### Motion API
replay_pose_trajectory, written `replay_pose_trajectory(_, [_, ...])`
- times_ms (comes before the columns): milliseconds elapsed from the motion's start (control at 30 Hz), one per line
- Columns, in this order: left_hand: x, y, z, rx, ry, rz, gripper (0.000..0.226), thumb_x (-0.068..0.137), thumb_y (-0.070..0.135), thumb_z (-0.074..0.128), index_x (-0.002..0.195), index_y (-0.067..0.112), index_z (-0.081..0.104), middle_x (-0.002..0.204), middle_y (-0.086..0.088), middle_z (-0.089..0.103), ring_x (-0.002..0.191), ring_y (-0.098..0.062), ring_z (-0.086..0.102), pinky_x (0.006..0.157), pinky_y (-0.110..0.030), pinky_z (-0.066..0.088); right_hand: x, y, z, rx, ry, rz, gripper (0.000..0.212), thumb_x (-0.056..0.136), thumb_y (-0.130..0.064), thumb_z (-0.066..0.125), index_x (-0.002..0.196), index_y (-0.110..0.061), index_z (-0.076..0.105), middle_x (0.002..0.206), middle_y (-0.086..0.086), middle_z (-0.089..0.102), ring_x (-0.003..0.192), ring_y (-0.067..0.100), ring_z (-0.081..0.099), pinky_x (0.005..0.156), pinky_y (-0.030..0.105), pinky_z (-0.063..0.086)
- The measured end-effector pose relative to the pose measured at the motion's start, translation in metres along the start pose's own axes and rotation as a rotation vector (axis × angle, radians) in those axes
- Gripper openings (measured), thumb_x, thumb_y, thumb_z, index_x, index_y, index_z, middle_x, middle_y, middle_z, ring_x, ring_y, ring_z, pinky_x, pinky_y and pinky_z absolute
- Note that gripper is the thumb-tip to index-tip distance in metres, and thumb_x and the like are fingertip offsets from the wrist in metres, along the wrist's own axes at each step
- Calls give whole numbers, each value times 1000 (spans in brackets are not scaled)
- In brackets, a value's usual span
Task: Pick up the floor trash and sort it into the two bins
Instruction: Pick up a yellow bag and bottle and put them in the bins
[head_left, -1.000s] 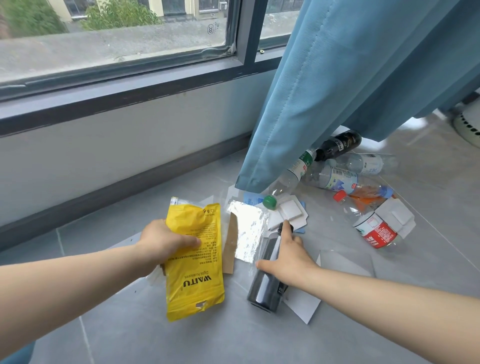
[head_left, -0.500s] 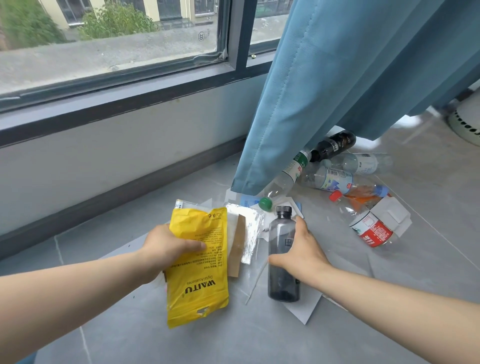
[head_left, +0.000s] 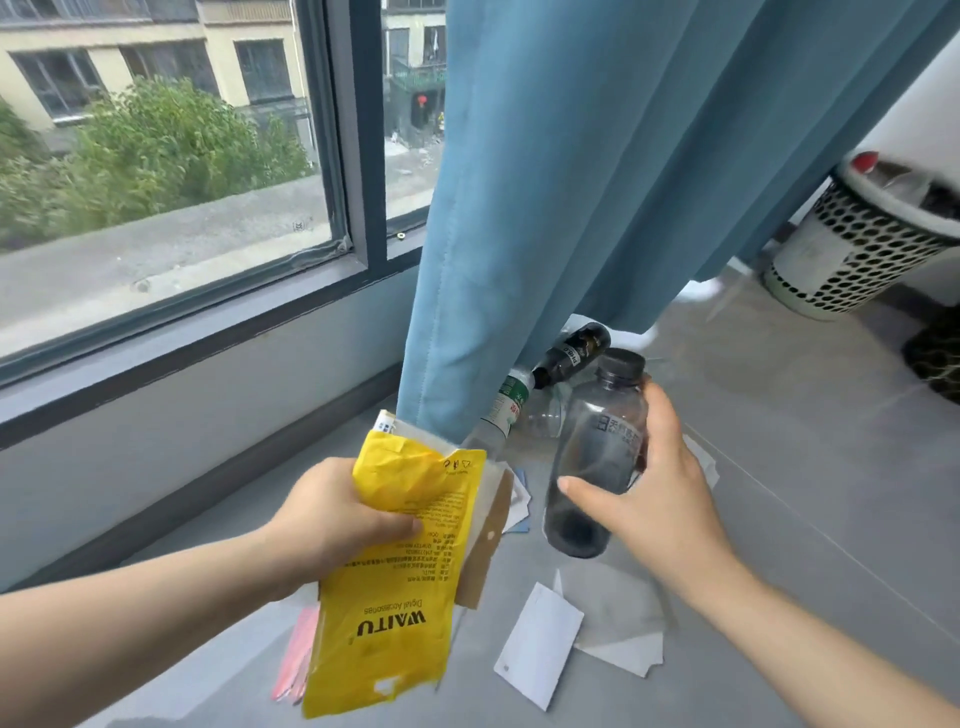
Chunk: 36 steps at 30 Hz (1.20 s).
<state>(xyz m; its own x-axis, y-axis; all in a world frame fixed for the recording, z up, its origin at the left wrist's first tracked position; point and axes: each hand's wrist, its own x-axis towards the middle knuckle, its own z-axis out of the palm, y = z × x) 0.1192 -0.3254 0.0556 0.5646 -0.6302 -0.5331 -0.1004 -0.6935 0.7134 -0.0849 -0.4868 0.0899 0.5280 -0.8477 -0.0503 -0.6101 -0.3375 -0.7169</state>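
Observation:
My left hand (head_left: 337, 525) grips a yellow plastic pouch (head_left: 395, 587) together with a brown card piece (head_left: 488, 540) and other flat packaging, held up off the floor. My right hand (head_left: 654, 488) is wrapped round a dark smoky plastic bottle (head_left: 597, 457) with a black cap, lifted and tilted. A white perforated bin (head_left: 852, 249) stands at the far right with bottles inside. A second dark bin (head_left: 935, 353) shows at the right edge.
White paper pieces (head_left: 540, 639) and a pink sheet (head_left: 296, 654) lie on the grey tiled floor. Under the blue curtain (head_left: 571, 208) lie a dark glass bottle (head_left: 571, 353) and a clear bottle with a green label (head_left: 504, 410). The window wall runs along the left.
Both hands have risen from the floor. The dark bottle went from lying, to upright, to lifted. The view swung up and right, bringing the bins into sight.

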Motion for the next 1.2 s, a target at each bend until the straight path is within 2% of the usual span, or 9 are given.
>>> replay_pose_trajectory(67, [-3,25,0,27,-4,34,25,65,28,86,84,20,72,80,3,74,72,-15,71,69,-34,60,4,-8,-16,13,29,0,103,65,-25,85,140,-50,19,119,-31,49,117,9,51,95,27,42])
replay_pose_trajectory(200, [-17,82,-8,27,47,73,22,68,28,85,83,20,71,79,5,73,69,-13,69,64,-29,58,16,-32,-53,6,67,31,105,64,-25,85,143,-43,20,133,-13,53,122,15,52,100,38,47])
replay_pose_trajectory(267, [-39,113,-21,-12,68,50,19,69,26,84,82,21,70,78,5,72,70,-14,69,65,-32,58,16,-58,-78,30,85,69,104,63,-27,86,142,-43,20,137,-10,50,124,17,51,95,45,50])
replay_pose_trajectory(400, [-99,182,-58,-80,69,7,17,70,22,83,81,20,70,77,3,72,71,-16,69,65,-31,56,3,-131,-145,58,121,82,96,65,-19,85,138,-38,27,135,-11,50,122,12,50,99,29,43])
replay_pose_trajectory(633, [-211,311,-132,-179,117,-28,19,70,18,84,81,21,69,78,2,72,73,-19,69,69,-36,57,-33,-264,-269,113,198,70,87,65,-19,84,134,-34,33,129,-12,54,115,11,55,95,24,45])
replay_pose_trajectory(767, [-271,389,-170,-185,135,3,20,70,20,83,84,21,69,81,1,72,75,-20,69,73,-39,58,-53,-334,-339,131,238,79,90,67,-16,84,140,-25,33,128,-15,47,118,8,49,87,2,30])
replay_pose_trajectory(967, [-369,506,-214,-188,123,131,21,72,20,82,91,19,71,84,1,73,77,-20,70,72,-40,59,-87,-433,-468,174,338,68,89,69,-16,83,141,-28,31,124,-20,41,112,-6,39,91,5,28])
replay_pose_trajectory(1100, [-419,567,-228,-211,126,193,22,72,20,82,90,18,71,84,-2,72,78,-24,69,75,-43,58,-113,-471,-538,165,432,82,91,71,-19,82,143,-27,28,131,-16,42,120,1,41,92,6,26])
replay_pose_trajectory(1200, [-448,600,-226,-223,99,231,18,72,20,82,83,22,68,82,0,71,77,-23,68,69,-35,55,-130,-484,-578,169,535,83,91,70,-17,83,143,-25,30,131,-19,43,118,-3,39,92,6,26])
